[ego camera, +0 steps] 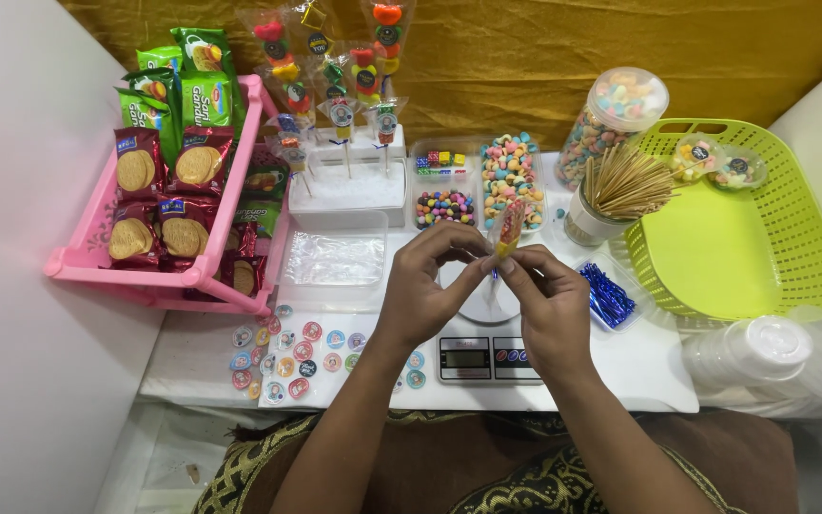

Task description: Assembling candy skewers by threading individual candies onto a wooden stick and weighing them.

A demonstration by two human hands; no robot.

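Observation:
Both hands meet above a small digital scale (pixel 478 359) at the table's centre. My left hand (pixel 427 286) and my right hand (pixel 544 305) pinch the neck of a clear wrapped candy skewer (pixel 508 227), which stands upright between the fingertips with coloured sweets inside. A thin blue twist tie shows at the pinch point. Just right of my right hand lies a clear tray of blue twist ties (pixel 607 295). Round stickers (pixel 283 366) lie in rows on a sheet at the left of the scale.
A pink basket (pixel 78 262) of biscuit packets stands at the left. Finished candy skewers stick in a white foam block (pixel 346 186). Behind are candy trays (pixel 511 176), a candy jar (pixel 611 119), a cup of wooden sticks (pixel 620 186), a green basket (pixel 744 238) and stacked clear lids (pixel 773 357).

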